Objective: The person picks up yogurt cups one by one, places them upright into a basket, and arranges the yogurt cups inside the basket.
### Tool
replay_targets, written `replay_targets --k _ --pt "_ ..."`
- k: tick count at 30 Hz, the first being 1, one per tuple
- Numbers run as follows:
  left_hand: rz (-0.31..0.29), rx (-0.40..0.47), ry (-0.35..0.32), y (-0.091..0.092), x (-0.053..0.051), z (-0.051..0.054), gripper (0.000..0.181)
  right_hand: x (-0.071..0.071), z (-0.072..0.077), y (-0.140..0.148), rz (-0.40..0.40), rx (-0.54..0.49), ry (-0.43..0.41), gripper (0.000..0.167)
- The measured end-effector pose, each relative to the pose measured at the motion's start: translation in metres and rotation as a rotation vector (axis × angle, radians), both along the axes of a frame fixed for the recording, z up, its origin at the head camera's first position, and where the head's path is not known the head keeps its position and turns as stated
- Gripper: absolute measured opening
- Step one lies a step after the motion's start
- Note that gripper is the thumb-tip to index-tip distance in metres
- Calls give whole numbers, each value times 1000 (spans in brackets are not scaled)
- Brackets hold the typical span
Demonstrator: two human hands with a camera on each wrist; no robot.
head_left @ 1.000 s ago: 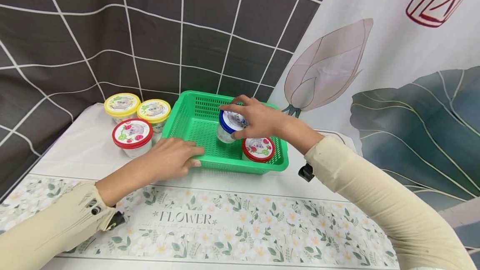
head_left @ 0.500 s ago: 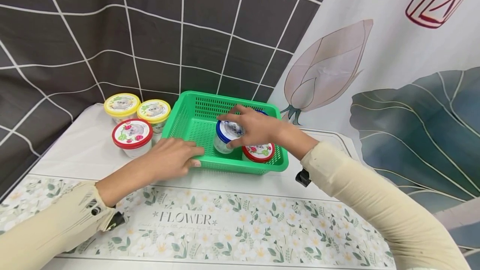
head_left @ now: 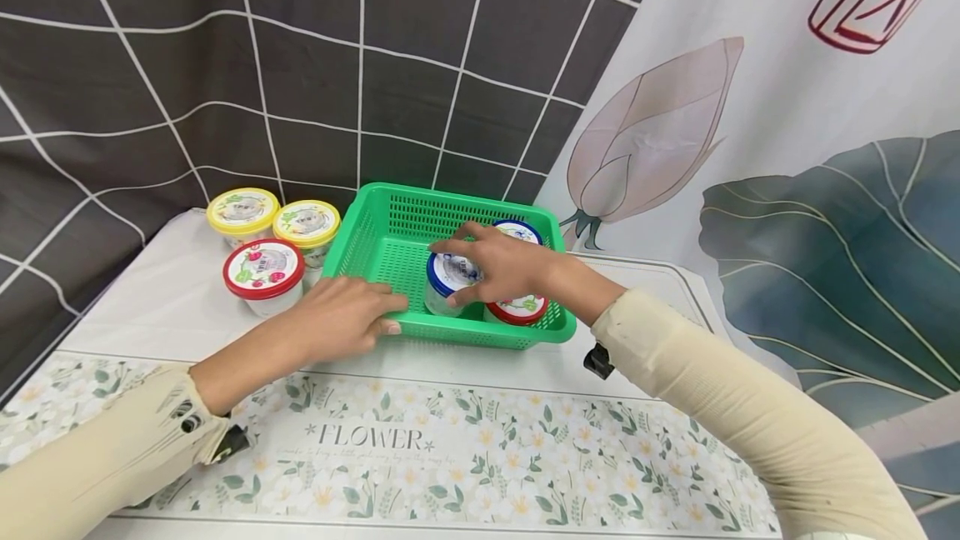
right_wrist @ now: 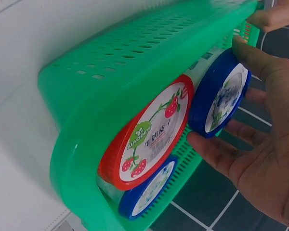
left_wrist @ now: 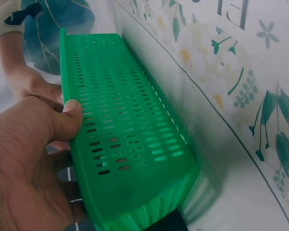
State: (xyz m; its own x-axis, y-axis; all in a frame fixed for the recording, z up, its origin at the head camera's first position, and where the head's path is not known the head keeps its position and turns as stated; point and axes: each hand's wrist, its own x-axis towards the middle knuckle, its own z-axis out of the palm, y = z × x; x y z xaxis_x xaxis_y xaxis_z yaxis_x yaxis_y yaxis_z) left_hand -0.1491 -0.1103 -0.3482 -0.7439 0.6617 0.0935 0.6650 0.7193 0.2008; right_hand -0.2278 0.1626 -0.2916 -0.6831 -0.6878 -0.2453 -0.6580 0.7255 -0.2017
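My right hand [head_left: 510, 263] holds a blue-lidded tub [head_left: 454, 275] by its lid, thumb on the near side and fingers on the far side. That tub is upright inside the green plastic basket [head_left: 450, 328], near its front wall. A red-lidded tub [right_wrist: 154, 134] sits beside it, and a second blue-lidded tub [right_wrist: 151, 190] stands behind the red one, partly hidden by my hand in the head view. My left hand [head_left: 341, 319] grips the basket's front left rim. In the left wrist view the thumb [left_wrist: 70, 120] lies on the outer wall, with the fingers behind the rim.
Left of the basket stand two yellow-lidded tubs [head_left: 242, 208] and a red-lidded tub [head_left: 264, 267], close together. A white cloth with a flower-print band [head_left: 450, 457] covers the table. A dark grid-patterned curtain [head_left: 300, 65] hangs right behind.
My right hand has brought the blue-lidded tub slightly left and toward the front wall of the basket, uncovering the other blue lid behind. The left hand has stayed on the rim.
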Motion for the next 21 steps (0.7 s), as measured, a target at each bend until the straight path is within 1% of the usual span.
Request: replay_targets --k 7,14,21 --pt "9 -6 -4 -1 1 0 16 0 -3 -2 15 11 -4 81" --pt "-2 -1 0 0 1 1 13 -1 -6 -7 36 21 9 80" --pt "3 -6 -12 0 1 2 21 0 -8 -10 34 28 5 80"
